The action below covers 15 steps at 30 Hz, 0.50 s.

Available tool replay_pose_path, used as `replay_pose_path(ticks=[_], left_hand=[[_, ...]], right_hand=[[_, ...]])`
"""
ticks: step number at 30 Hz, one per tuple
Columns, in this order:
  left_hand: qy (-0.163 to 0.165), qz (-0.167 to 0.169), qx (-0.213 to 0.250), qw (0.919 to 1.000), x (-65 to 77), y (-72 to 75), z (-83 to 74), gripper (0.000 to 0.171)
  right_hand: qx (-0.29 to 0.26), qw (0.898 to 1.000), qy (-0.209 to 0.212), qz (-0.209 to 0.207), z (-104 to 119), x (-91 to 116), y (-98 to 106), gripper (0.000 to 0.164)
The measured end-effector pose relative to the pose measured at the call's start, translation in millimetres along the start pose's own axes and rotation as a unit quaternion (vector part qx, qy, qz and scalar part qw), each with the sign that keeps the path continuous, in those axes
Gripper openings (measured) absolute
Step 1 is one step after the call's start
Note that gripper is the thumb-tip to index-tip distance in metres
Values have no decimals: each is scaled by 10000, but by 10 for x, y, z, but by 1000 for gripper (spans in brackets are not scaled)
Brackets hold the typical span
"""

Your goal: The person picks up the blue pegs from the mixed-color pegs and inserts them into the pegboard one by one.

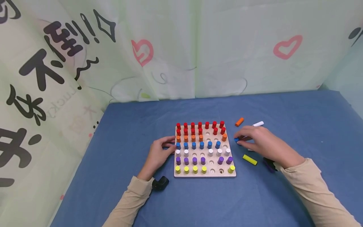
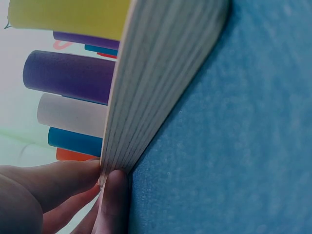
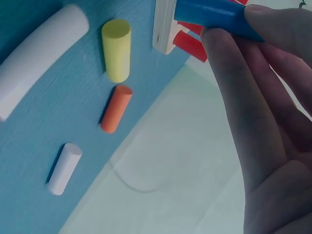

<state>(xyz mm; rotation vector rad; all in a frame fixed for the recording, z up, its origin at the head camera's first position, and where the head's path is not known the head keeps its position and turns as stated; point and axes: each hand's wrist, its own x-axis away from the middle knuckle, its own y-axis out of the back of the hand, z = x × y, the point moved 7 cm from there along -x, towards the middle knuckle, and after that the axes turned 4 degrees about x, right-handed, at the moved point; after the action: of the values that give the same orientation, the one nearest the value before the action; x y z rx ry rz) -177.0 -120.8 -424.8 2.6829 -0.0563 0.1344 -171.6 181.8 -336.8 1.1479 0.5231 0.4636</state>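
Note:
A wooden pegboard [image 1: 204,175] lies on the blue cloth, with red, orange, blue, white, purple and yellow pegs upright in rows. Several holes in it are bare. My left hand [image 1: 160,153] is at the board's left edge; in the left wrist view its fingertips [image 2: 116,187] press on the edge and side. Right of the board, my right hand [image 1: 262,142] pinches a blue peg [image 3: 209,15] between thumb and fingers, above the cloth. An orange peg [image 1: 239,122], a white peg [image 1: 258,124] and a yellow peg [image 1: 250,160] lie around that hand.
A second white peg [image 3: 44,56] lies on the cloth, mostly hidden by the right hand in the head view. Blue cloth [image 1: 127,126] covers the table. A pale printed curtain [image 1: 227,63] hangs behind it and along the left side.

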Motion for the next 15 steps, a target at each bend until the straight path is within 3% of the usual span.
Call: replay_pose_path(ticks=[15], left_hand=[[63,18,-4,10000,-4,-3,11,41]], right_hand=[[-91,9999,85,102,84,-129,-92,24]])
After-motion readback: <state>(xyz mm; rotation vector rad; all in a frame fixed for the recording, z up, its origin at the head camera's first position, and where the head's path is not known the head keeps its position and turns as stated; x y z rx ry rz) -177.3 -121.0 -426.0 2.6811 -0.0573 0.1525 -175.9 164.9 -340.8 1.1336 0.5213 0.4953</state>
